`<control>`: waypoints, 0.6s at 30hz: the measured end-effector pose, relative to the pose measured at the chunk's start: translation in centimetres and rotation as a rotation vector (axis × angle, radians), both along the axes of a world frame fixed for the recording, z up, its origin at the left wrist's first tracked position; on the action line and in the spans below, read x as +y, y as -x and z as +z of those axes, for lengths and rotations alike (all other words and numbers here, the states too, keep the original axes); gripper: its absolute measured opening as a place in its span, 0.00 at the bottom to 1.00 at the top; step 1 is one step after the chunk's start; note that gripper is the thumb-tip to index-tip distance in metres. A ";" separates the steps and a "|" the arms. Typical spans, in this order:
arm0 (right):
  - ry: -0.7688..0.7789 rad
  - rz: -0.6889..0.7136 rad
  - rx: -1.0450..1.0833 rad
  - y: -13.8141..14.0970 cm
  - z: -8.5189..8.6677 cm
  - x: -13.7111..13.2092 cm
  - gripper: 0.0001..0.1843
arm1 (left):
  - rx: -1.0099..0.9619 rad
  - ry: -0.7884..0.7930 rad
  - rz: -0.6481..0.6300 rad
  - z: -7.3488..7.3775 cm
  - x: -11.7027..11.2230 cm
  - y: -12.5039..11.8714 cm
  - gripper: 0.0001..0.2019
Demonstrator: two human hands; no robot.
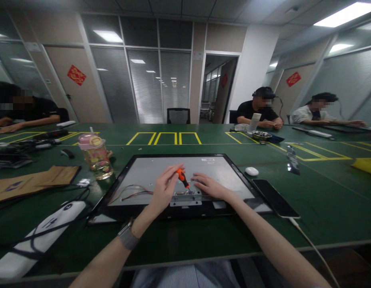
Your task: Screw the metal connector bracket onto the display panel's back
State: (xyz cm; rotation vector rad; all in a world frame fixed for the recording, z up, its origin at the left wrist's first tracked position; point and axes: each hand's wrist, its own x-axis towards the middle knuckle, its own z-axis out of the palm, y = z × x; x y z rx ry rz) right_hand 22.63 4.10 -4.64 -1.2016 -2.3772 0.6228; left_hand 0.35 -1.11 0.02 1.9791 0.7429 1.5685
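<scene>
A flat display panel [161, 168] with a grey back and black frame lies on the table before me. My left hand [166, 184] is closed on the handle of an orange and black screwdriver [183, 177]. The screwdriver leans, its tip pointing down at a small metal bracket [185, 199] near the panel's front edge. My right hand [211, 187] rests on the panel just right of the screwdriver, fingers stretched out and holding nothing. Thin coloured wires [134, 192] lie on the panel to the left of the bracket. Whether the tip sits in a screw is too small to tell.
Left of the panel stand a pink-lidded bottle [95, 157], a brown paper bag [38, 182] and a white power strip [41, 240] with cables. On the right lie a white earbud case [251, 171] and a plugged-in phone [275, 197]. People sit across the green table [329, 200].
</scene>
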 end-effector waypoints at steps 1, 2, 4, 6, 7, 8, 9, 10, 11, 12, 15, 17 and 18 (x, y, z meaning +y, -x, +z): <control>-0.001 0.003 0.004 0.0 0.0 0.0 0.27 | 0.004 -0.002 0.007 0.0 0.1 0.0 0.14; 0.000 0.004 0.006 0.0 0.1 0.0 0.27 | 0.009 -0.011 0.025 -0.1 0.2 0.0 0.13; 0.003 0.002 0.003 0.1 0.2 -0.1 0.27 | 0.018 -0.038 0.074 -0.3 0.4 0.0 0.10; 0.002 0.004 -0.002 0.1 0.2 -0.1 0.28 | 0.023 -0.048 0.105 -0.5 0.6 0.0 0.09; -0.002 0.004 -0.004 0.1 0.2 -0.1 0.28 | 0.023 -0.048 0.113 -0.5 0.6 0.0 0.09; -0.006 0.004 -0.005 0.1 0.2 -0.1 0.28 | 0.022 -0.048 0.121 -0.6 0.6 0.0 0.10; -0.010 0.005 -0.006 0.1 0.1 0.0 0.29 | 0.020 -0.049 0.129 -0.6 0.6 -0.1 0.10; -0.015 0.006 -0.008 0.1 0.0 0.1 0.29 | 0.018 -0.051 0.138 -0.6 0.6 -0.1 0.10; -0.018 0.007 -0.010 0.0 -0.1 0.1 0.29 | 0.014 -0.054 0.146 -0.6 0.5 -0.2 0.10; -0.020 0.009 -0.012 0.0 -0.1 0.1 0.29 | 0.009 -0.054 0.150 -0.6 0.5 -0.2 0.09; -0.019 0.010 -0.019 0.0 -0.1 0.1 0.30 | -0.026 -0.030 0.129 -0.4 0.4 -0.2 0.10; -0.011 -0.001 -0.017 0.0 0.0 0.0 0.30 | -0.047 0.004 0.083 -0.2 0.2 -0.1 0.11; -0.008 -0.007 -0.013 0.1 0.1 -0.1 0.29 | -0.046 0.026 0.052 -0.1 0.1 -0.1 0.11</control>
